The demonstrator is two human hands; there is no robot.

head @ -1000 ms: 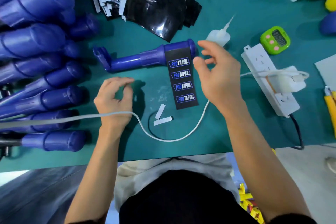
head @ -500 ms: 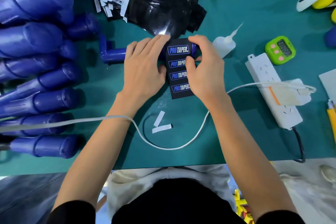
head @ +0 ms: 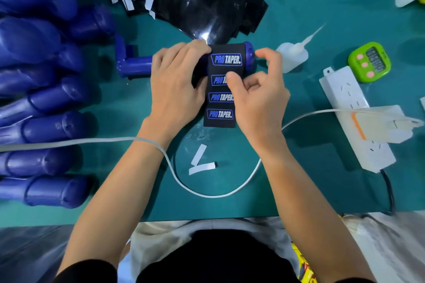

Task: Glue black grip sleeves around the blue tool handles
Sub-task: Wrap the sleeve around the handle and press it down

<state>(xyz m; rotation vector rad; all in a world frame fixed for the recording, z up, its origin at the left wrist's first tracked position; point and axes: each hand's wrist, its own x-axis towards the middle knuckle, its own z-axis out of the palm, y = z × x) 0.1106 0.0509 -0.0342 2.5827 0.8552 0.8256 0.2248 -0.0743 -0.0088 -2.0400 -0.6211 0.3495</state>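
**Head view**

1. Workpiece position. The blue tool handle lies crosswise on the table, its capped end pointing to the person's right. The black grip sleeve is draped over the thick end. Its upper portion sits on the handle, and the free tail lies flat on the table, running toward the person. Four printed logos face up, so the adhesive side is judged to face down.

2. Left hand. The fingers are curled over the handle just left of the sleeve and grip it. This hold is judged to stop the round body from rolling while the sleeve is seated.

3. Right hand. The thumb is pressed on the printed face at the second logo. The other fingers are curled at the sleeve's right edge, near the end cap, so the hand pinches the sleeve. Fingertip contact beneath is hidden. The grip is judged to keep the sleeve edge square to the cap.

4. Supplies.
   - The glue bottle lies just beside the cap, within reach of the right hand.
   - A stack of loose sleeves lies beyond the handle.
   - Spare handles are heaped at the left.
   - Two white backing strips lie near the tail.

5. Status. Wrapping has begun. The tail is not yet wound round the handle.
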